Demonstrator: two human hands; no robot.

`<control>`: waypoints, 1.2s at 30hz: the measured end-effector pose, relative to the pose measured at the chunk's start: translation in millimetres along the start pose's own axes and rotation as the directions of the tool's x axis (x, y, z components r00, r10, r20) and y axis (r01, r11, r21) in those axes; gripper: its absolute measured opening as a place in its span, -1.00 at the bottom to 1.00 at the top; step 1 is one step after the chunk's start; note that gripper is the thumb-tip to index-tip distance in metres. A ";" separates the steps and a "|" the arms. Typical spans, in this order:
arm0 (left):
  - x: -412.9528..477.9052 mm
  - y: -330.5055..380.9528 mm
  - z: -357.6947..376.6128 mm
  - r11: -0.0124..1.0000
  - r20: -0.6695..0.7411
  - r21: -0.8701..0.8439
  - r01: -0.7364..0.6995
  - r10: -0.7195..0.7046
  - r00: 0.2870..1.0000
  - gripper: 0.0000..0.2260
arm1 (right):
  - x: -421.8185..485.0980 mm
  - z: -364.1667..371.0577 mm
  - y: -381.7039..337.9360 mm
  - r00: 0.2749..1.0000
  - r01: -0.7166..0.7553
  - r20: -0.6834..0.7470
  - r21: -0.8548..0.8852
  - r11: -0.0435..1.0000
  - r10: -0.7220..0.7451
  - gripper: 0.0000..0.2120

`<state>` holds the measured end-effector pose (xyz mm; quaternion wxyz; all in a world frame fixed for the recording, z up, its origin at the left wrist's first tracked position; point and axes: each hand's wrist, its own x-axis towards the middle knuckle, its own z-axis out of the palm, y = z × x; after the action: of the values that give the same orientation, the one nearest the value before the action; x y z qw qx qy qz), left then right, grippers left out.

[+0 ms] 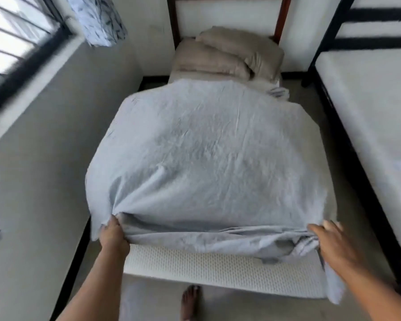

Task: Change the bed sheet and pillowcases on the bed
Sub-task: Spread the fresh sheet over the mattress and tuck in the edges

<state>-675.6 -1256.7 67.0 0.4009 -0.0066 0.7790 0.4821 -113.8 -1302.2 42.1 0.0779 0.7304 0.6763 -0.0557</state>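
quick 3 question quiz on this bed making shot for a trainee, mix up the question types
1. True or false: the left hand and the right hand both grip the grey sheet at the foot of the bed.
2. Where do the tan pillows lie? A: at the head of the bed. B: on the floor. C: on the neighbouring bed.
3. Fill in: the near end of the white mattress is ___ (covered or bare).

Key: 1 true; 2 A; 3 bare.
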 end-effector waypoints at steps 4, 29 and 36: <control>55.7 -76.1 -10.4 0.986 -0.098 0.158 0.053 -0.038 0.994 -0.49 | -12.6 42.9 -20.0 0.962 0.081 0.274 -0.209 0.974 -0.021 -0.59; 206.8 -168.2 -49.2 0.717 -0.304 0.677 0.165 0.068 0.950 -0.37 | 123.8 181.8 -429.9 0.736 0.150 0.637 0.177 0.973 -0.229 -0.45; 269.4 -166.2 -66.1 0.642 -0.116 0.766 -0.027 0.179 0.977 -0.77 | 102.0 208.0 -426.7 0.795 0.300 0.534 0.067 0.952 -0.288 -0.54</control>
<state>-833.3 -1294.3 -212.7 0.2661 0.1627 0.9411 0.1305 -526.0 -1210.5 -197.6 0.2623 0.5705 0.7327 -0.2625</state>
